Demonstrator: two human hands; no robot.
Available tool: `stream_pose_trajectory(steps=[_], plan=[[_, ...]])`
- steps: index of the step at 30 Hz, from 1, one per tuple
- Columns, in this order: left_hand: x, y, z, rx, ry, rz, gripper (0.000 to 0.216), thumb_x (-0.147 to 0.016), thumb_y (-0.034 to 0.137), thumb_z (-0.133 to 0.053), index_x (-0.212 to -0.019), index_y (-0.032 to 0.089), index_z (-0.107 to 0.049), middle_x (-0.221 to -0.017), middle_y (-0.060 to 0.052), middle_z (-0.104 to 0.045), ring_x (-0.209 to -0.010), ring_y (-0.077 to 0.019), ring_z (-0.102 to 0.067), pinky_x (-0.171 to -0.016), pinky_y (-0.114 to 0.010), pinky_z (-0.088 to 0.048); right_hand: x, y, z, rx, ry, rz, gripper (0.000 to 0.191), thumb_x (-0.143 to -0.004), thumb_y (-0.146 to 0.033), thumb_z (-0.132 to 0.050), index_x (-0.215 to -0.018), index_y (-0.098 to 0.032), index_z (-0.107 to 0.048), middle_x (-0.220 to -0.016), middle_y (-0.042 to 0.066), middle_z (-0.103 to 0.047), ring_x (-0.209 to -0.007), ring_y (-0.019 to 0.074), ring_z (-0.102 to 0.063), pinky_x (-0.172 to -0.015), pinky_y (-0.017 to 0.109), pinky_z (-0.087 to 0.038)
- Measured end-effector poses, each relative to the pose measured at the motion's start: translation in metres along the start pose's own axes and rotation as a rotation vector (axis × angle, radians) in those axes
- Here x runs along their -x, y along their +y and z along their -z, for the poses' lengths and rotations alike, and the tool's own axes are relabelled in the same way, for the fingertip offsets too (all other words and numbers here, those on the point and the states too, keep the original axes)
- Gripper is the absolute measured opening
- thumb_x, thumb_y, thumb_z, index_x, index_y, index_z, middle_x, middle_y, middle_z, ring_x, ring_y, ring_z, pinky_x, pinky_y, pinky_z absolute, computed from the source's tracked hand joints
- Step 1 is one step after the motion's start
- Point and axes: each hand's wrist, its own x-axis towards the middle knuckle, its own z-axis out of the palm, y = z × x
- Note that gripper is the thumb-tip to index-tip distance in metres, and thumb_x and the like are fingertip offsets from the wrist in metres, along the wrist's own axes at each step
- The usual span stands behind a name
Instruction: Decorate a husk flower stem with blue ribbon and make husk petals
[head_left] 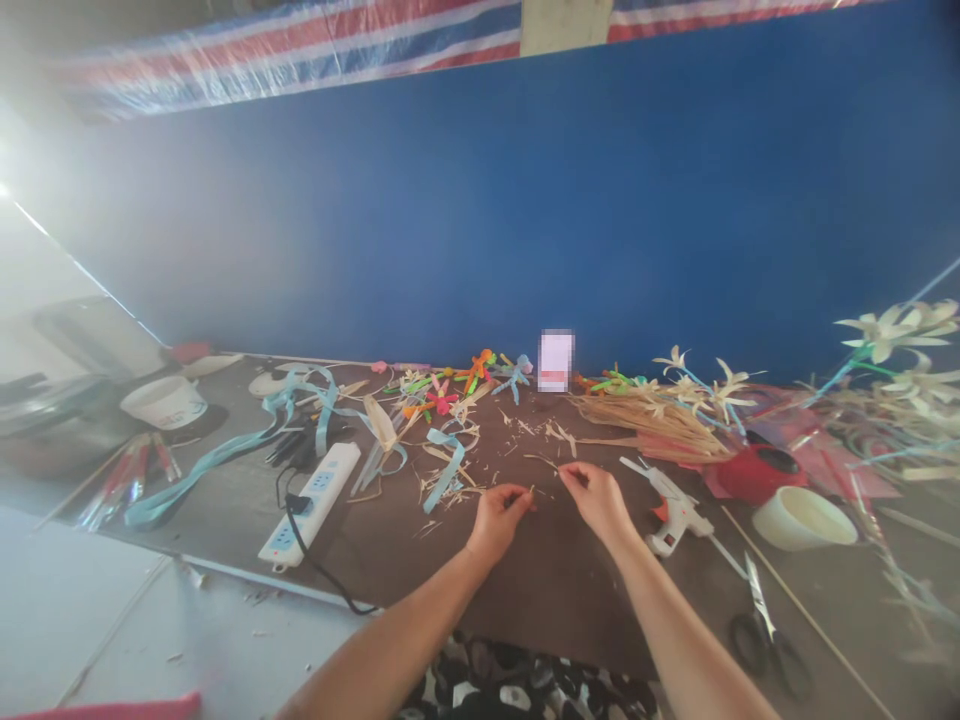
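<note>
My left hand [499, 515] and my right hand [596, 497] are held close together over the dark brown table [540, 575]. The fingers of both hands are pinched. A thin pale straw sliver [541, 462] runs toward my right fingertips; whether the left pinch holds its other end is too small to tell. Loose straw scraps [525, 428] lie just beyond my hands. A white glue gun [675, 508] rests right beside my right wrist.
A white power strip [311, 500] with a black cable lies left. Light blue ribbon [225, 455], coloured straw flowers [450, 385], a straw bundle [660, 420], a red pot [757, 472], a cream bowl [804, 518] and scissors [769, 630] surround the work area. A blue wall stands behind.
</note>
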Motion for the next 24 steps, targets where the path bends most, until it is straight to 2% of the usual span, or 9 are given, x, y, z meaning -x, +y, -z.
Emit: stream_pose_trajectory(steps=[5,10,13,16,19,22,24], plan=[[-0.003,-0.003,0.0,0.032,0.009,0.048,0.028,-0.073,0.037,-0.048,-0.067,0.015,-0.064,-0.061,-0.001,-0.062,-0.055,-0.0117,-0.05,-0.054,-0.021,-0.035,-0.034,0.004,-0.011,0.213,-0.008,-0.032,0.013,-0.069,-0.025,-0.054,-0.078,-0.019,-0.06,-0.08,0.006,-0.062,-0.075,0.0197,-0.056,-0.063,0.026,-0.037],[-0.002,-0.001,0.0,0.073,-0.017,0.064,0.029,-0.072,0.038,-0.049,-0.067,0.014,-0.064,-0.06,-0.001,-0.061,-0.049,-0.0089,-0.043,-0.048,-0.02,-0.031,-0.039,-0.002,-0.022,0.323,-0.041,-0.028,0.01,-0.073,-0.025,-0.051,-0.072,-0.02,-0.059,-0.077,0.004,-0.061,-0.072,0.0168,-0.057,-0.06,0.023,-0.035],[-0.002,-0.001,0.0,0.095,-0.033,0.1,0.032,-0.072,0.041,-0.048,-0.068,0.014,-0.063,-0.056,0.0,-0.058,-0.043,-0.0068,-0.036,-0.043,-0.019,-0.026,-0.035,0.002,-0.014,0.35,-0.027,-0.04,0.013,-0.076,-0.026,-0.047,-0.075,-0.021,-0.059,-0.072,0.003,-0.062,-0.067,0.0161,-0.057,-0.058,0.023,-0.034],[-0.002,-0.002,-0.001,0.11,-0.03,0.132,0.034,-0.072,0.043,-0.048,-0.07,0.013,-0.063,-0.054,0.001,-0.056,-0.041,-0.0058,-0.032,-0.041,-0.019,-0.023,-0.031,0.014,0.005,0.38,0.023,-0.086,0.015,-0.077,-0.024,-0.044,-0.079,-0.02,-0.059,-0.069,0.004,-0.062,-0.065,0.018,-0.058,-0.057,0.025,-0.035],[-0.003,-0.002,-0.002,0.118,-0.035,0.12,0.033,-0.073,0.042,-0.048,-0.069,0.013,-0.063,-0.056,0.0,-0.057,-0.043,-0.0061,-0.034,-0.042,-0.018,-0.025,-0.023,0.02,0.023,0.417,0.09,-0.129,0.02,-0.076,-0.021,-0.044,-0.089,-0.017,-0.058,-0.076,0.009,-0.061,-0.071,0.0218,-0.057,-0.059,0.029,-0.036],[-0.003,-0.002,-0.002,0.139,-0.043,0.122,0.031,-0.073,0.041,-0.048,-0.07,0.013,-0.062,-0.06,-0.001,-0.06,-0.045,-0.0067,-0.036,-0.042,-0.018,-0.026,-0.01,0.012,0.024,0.37,0.168,-0.054,0.025,-0.076,-0.022,-0.044,-0.097,-0.017,-0.057,-0.095,0.012,-0.057,-0.087,0.0236,-0.053,-0.07,0.031,-0.038],[-0.002,-0.001,-0.002,0.14,-0.045,0.132,0.031,-0.073,0.04,-0.048,-0.071,0.013,-0.062,-0.06,-0.002,-0.06,-0.044,-0.0069,-0.037,-0.042,-0.018,-0.027,0.002,-0.001,0.013,0.153,0.166,0.092,0.023,-0.077,-0.025,-0.044,-0.093,-0.019,-0.059,-0.095,0.009,-0.057,-0.087,0.0207,-0.053,-0.074,0.029,-0.038]])
